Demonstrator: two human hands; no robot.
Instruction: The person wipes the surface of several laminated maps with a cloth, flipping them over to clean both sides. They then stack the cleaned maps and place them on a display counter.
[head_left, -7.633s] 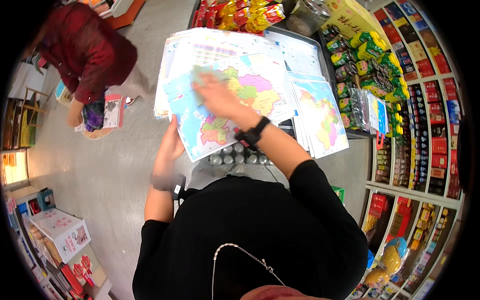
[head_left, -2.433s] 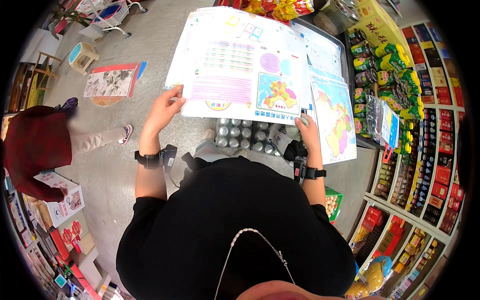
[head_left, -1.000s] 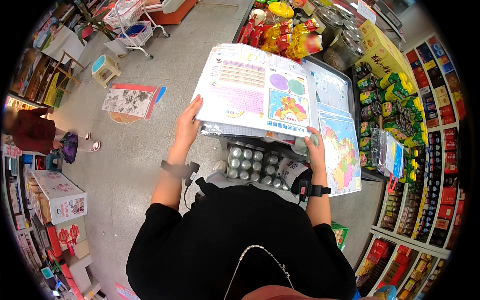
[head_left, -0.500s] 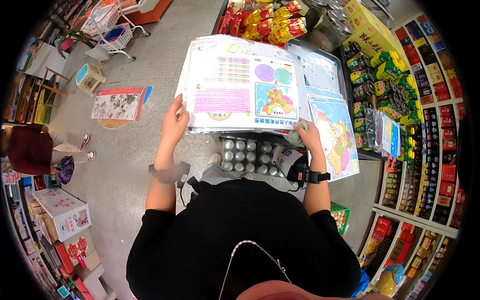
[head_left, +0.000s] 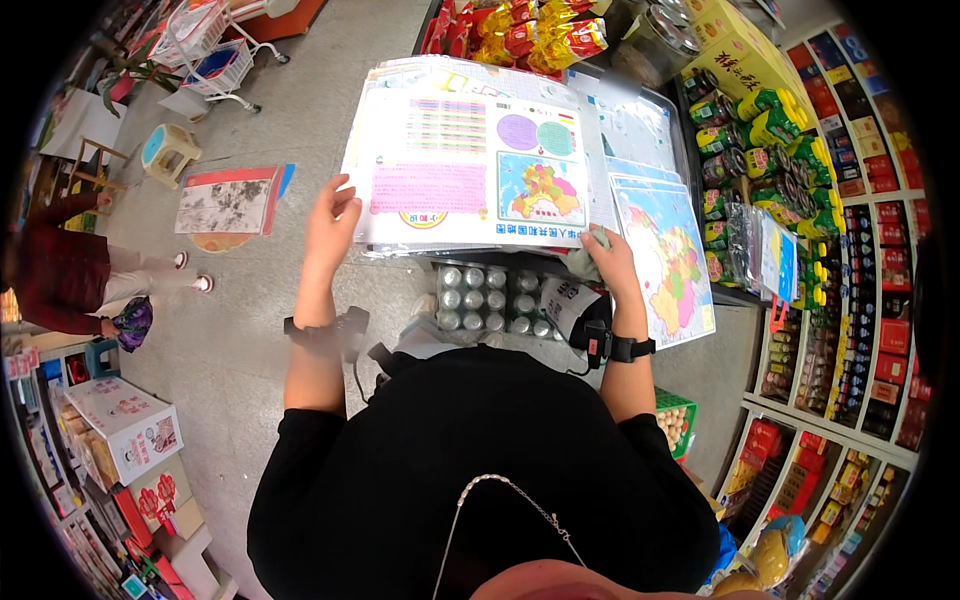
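A stack of large glossy wall charts lies in front of me, the top one showing tables, coloured circles and a small map. My left hand grips the stack's near left corner. At the near right corner my right hand holds the stack's edge. A black band sits on my right wrist. Beside the stack, to the right, lie colourful map posters.
A tray of silver cans sits under the stack. Shelves of cans and red packets run down the right. Snack bags lie beyond. A person in dark red bends at the left, near a stool and floor poster.
A map sheet on top gave way to the chart with tables. Both hands now hold the stack's near corners. The person in red has shifted to the far left.
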